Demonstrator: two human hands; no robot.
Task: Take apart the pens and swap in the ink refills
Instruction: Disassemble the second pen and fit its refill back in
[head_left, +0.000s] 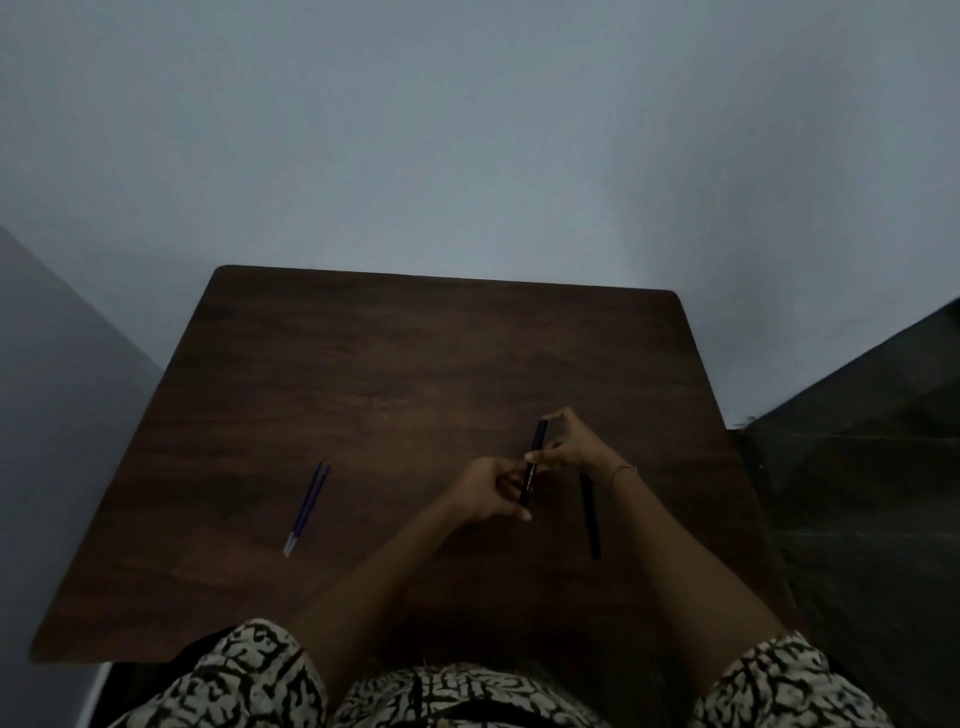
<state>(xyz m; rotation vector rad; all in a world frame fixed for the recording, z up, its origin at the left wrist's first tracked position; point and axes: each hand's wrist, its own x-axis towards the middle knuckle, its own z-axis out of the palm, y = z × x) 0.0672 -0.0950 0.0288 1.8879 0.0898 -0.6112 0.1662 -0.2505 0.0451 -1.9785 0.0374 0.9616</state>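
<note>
A black pen (535, 457) is held upright-ish above the dark wooden table (363, 374), right of centre. My left hand (491, 493) grips its lower half, and my right hand (569, 447) pinches its upper half, forefinger curled over the top end. A second black pen (591, 519) lies flat on the table just right of my hands, partly hidden under my right wrist. Two blue ink refills (307, 506) lie side by side on the table's left part, well away from both hands.
A pale wall rises behind the table's far edge. To the right of the table is a dark floor (857, 467). My patterned sleeves (249, 675) sit at the near edge.
</note>
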